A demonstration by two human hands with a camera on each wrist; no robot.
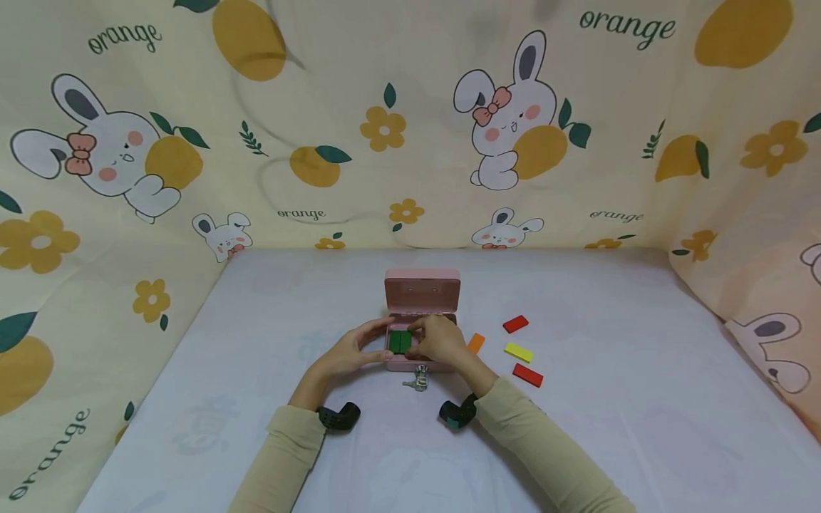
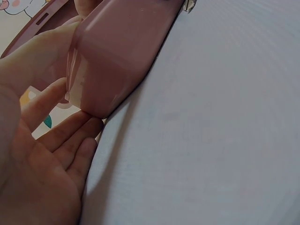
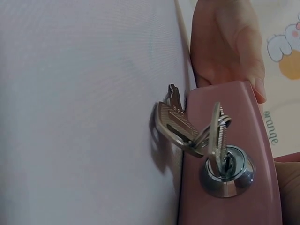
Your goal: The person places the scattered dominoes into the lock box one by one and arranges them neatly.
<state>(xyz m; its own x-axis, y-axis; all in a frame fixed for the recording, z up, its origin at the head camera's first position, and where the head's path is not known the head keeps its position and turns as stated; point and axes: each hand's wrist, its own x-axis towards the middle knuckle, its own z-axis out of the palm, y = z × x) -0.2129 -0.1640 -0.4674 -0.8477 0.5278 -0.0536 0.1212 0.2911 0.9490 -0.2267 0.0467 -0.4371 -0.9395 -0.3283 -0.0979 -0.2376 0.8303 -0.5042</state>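
My left hand (image 1: pixel 351 350) is spread, thumb and fingers touching the nine-o'clock end of a shiny pink lidded box (image 1: pixel 398 366). My right hand (image 1: pixel 442 339) bends into the box, fingertips hidden; I cannot tell whether they pinch anything. Inside, towards nine, stand green rectangular blocks (image 1: pixel 395 343). Silver metal keys (image 3: pixel 178 124) hang from its lock at six. An orange rectangular block (image 1: pixel 475 343) lies outside at three; farther out, a yellow rectangular block (image 1: pixel 518 352) sits between two red rectangular blocks (image 1: pixel 528 375).
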